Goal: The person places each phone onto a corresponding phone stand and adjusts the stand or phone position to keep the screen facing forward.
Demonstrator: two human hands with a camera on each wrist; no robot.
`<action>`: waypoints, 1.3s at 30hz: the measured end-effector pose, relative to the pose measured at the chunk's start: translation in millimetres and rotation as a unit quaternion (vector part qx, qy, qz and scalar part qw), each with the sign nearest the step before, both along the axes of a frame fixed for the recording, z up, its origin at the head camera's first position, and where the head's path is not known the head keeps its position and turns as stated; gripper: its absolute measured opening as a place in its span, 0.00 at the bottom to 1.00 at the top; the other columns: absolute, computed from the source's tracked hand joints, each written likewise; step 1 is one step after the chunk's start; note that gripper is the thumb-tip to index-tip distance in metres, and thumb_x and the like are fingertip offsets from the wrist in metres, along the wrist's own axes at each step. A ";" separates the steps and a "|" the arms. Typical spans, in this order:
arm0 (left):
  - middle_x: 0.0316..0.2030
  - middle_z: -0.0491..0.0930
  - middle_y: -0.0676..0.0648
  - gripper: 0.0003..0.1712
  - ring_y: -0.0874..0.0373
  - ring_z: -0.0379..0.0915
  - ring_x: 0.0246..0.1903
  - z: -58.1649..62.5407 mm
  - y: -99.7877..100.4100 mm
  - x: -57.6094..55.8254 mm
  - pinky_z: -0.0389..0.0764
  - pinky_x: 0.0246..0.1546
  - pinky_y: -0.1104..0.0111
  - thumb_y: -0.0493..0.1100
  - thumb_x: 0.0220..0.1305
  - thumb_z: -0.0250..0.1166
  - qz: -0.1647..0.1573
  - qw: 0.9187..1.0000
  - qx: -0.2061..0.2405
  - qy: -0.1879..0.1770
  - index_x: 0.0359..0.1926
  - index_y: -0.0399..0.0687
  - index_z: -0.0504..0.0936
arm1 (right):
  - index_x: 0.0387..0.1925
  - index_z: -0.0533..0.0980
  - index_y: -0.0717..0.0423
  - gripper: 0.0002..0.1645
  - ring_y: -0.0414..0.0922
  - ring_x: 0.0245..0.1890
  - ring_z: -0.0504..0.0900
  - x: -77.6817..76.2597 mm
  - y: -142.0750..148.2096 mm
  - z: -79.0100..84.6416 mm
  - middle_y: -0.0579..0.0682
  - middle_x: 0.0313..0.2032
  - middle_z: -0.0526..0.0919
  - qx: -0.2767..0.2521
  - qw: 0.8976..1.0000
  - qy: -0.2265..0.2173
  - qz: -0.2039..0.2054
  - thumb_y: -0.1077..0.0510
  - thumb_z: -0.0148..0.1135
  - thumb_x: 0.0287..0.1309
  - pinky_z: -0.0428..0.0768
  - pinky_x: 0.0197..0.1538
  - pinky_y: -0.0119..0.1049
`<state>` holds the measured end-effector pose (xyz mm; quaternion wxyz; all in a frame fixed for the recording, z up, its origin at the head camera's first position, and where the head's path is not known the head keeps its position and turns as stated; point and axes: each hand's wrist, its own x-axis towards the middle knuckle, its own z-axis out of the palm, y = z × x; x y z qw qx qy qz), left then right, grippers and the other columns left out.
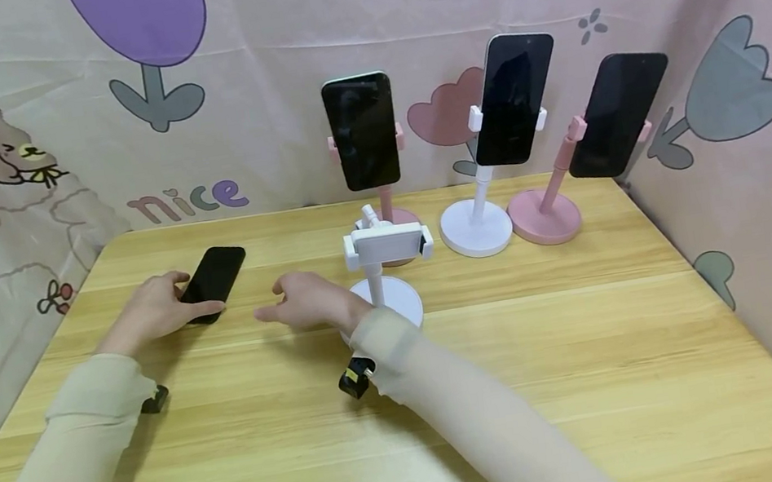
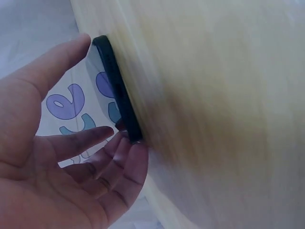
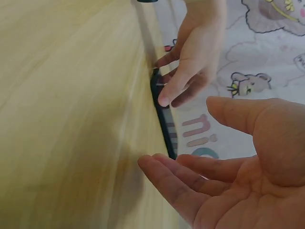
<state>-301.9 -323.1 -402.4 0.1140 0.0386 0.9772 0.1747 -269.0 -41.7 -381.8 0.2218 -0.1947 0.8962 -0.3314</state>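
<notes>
A black smartphone (image 1: 217,284) lies screen up on the wooden table at the left. My left hand (image 1: 155,310) spans its near end, with fingertips at its left edge and the thumb close to the right edge. In the left wrist view the phone's bottom end (image 2: 116,88) shows between the spread thumb and the bent fingers. To the phone's right hovers my right hand (image 1: 312,297), empty, thumb and fingers apart. Behind the right wrist stands a white phone stand (image 1: 388,245) with a bare clamp; the forearm hides part of its base.
At the back, a pink stand (image 1: 386,198) holds an upright phone (image 1: 363,130). A second white stand (image 1: 476,227) carries a tilted phone (image 1: 516,99). Farther right, another pink stand (image 1: 547,216) holds a phone (image 1: 618,113). A printed cloth (image 1: 275,84) hangs behind the table (image 1: 598,376).
</notes>
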 end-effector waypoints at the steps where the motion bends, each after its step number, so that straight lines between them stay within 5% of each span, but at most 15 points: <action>1: 0.62 0.72 0.15 0.66 0.24 0.74 0.59 -0.4 -1.0 0.1 0.76 0.61 0.32 0.71 0.68 0.69 0.000 1.000 -0.002 0.001 0.77 0.17 0.55 | 0.75 0.72 0.58 0.39 0.48 0.72 0.78 -1.3 -2.3 -1.1 0.53 0.72 0.79 0.002 1.000 -0.002 -0.007 0.37 0.61 0.77 0.78 0.73 0.42; 10: 0.63 0.71 0.13 0.61 0.24 0.73 0.61 -1.8 -3.4 1.5 0.76 0.63 0.32 0.68 0.69 0.69 -0.005 1.000 0.001 0.017 0.75 0.17 0.61 | 0.72 0.75 0.57 0.38 0.47 0.68 0.80 -9.2 -20.3 -7.3 0.51 0.71 0.80 0.014 0.998 -0.008 -0.059 0.36 0.62 0.75 0.80 0.70 0.41; 20: 0.48 0.83 0.25 0.58 0.38 0.79 0.44 0.7 3.3 10.3 0.81 0.46 0.47 0.68 0.62 0.75 -0.018 1.000 -0.001 0.019 0.71 0.22 0.68 | 0.71 0.75 0.59 0.37 0.46 0.60 0.82 -12.8 -29.9 -13.3 0.54 0.68 0.82 0.021 0.997 0.009 -0.080 0.37 0.62 0.75 0.83 0.64 0.40; 26: 0.42 0.84 0.32 0.55 0.44 0.78 0.40 3.5 12.0 15.3 0.79 0.40 0.56 0.66 0.59 0.78 -0.038 0.999 -0.001 0.018 0.68 0.26 0.72 | 0.61 0.79 0.60 0.31 0.44 0.45 0.79 -17.2 -28.7 -17.2 0.54 0.58 0.85 0.009 0.995 0.001 -0.100 0.38 0.64 0.75 0.82 0.50 0.37; 33: 0.38 0.83 0.36 0.50 0.47 0.77 0.36 4.5 21.5 22.5 0.76 0.37 0.61 0.63 0.59 0.79 -0.064 0.998 0.009 0.011 0.65 0.28 0.73 | 0.51 0.78 0.59 0.26 0.45 0.39 0.78 -20.7 -31.4 -19.9 0.51 0.46 0.83 0.018 0.994 0.003 -0.106 0.39 0.65 0.75 0.78 0.42 0.36; 39: 0.34 0.83 0.40 0.47 0.51 0.75 0.33 6.9 31.3 29.6 0.73 0.35 0.64 0.61 0.58 0.80 -0.081 0.997 0.019 0.003 0.62 0.29 0.74 | 0.60 0.79 0.60 0.30 0.44 0.44 0.79 -20.9 -33.4 -19.6 0.52 0.56 0.86 0.039 0.995 0.014 -0.095 0.39 0.63 0.75 0.82 0.50 0.36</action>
